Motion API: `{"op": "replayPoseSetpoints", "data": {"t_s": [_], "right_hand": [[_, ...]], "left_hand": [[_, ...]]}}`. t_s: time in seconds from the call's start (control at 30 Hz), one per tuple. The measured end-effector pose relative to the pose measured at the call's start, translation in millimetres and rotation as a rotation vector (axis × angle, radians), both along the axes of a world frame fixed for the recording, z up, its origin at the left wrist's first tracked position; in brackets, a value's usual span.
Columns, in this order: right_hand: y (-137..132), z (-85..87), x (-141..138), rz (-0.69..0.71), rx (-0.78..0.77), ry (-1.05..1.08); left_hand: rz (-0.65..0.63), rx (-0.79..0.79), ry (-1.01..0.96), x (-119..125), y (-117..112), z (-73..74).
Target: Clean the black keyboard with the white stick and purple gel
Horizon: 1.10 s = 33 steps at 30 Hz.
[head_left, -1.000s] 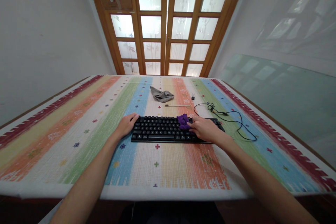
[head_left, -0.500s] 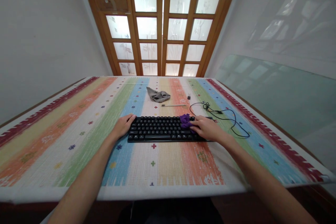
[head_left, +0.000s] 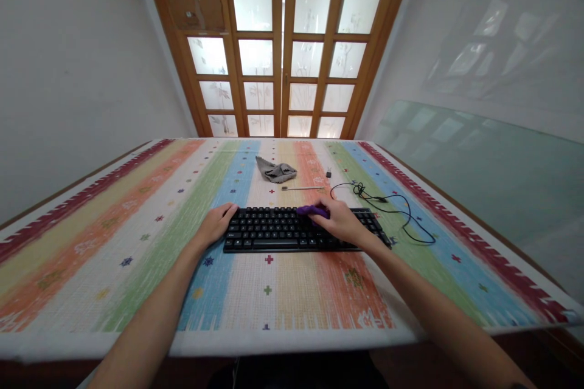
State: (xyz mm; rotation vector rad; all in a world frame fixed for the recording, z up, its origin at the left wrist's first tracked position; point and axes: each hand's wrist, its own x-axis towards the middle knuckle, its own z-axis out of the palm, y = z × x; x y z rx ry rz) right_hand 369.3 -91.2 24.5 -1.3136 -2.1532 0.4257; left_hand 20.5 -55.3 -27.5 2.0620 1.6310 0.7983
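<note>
A black keyboard (head_left: 269, 231) lies on a table covered by a striped, many-coloured cloth (head_left: 137, 237). My left hand (head_left: 215, 225) rests against the keyboard's left end, fingers curled over its edge. My right hand (head_left: 336, 223) lies on the keys right of the middle, pressing a small purple cloth (head_left: 310, 211) onto them; only the cloth's far edge shows past my fingers. The keyboard's black cable (head_left: 392, 209) loops away to the right.
Behind the keyboard lie a crumpled grey cloth (head_left: 275, 169), a thin stick-like tool (head_left: 301, 188) and a small dark plug-like item (head_left: 328, 173). A wooden glass-paned door (head_left: 283, 55) stands beyond the table. A glass panel (head_left: 493, 158) leans along the right wall.
My right hand has slid the purple cloth leftward along the keys, and more of the cloth is now under my fingers. The left hand stays at the keyboard's left end.
</note>
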Motion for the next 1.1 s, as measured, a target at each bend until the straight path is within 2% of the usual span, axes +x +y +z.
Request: {"op": "replayPoseSetpoints", "data": {"t_s": [0.13,0.27,0.4,0.6,0.7,0.83,1.1], "right_hand": [[7,0.4,-42,0.073,0.032,-0.07],[16,-6.0,-87,0.019,0.085,-0.172],[21,-9.6,-129,0.045,0.149,-0.195],[17,-13.3,-173,0.202,0.309,-0.287],[18,-23.5,-182,0.31,0.362,-0.343],[23,-33.9,-180,0.448,0.365,-0.42],[26,-26.7,-169,0.668,0.455,-0.529]], "left_hand": [[0.002,-0.001,-0.024,0,0,0.2],[0.008,-0.007,-0.059,0,0,0.6],[0.015,-0.024,-0.094,-1,-1,0.6],[-0.017,-0.007,-0.174,-4,1,-3.1],[-0.014,-0.031,-0.203,-4,2,-3.9],[-0.013,-0.028,-0.18,-2,0,-2.1],[-0.002,-0.02,-0.12,-2,3,-2.7]]}}
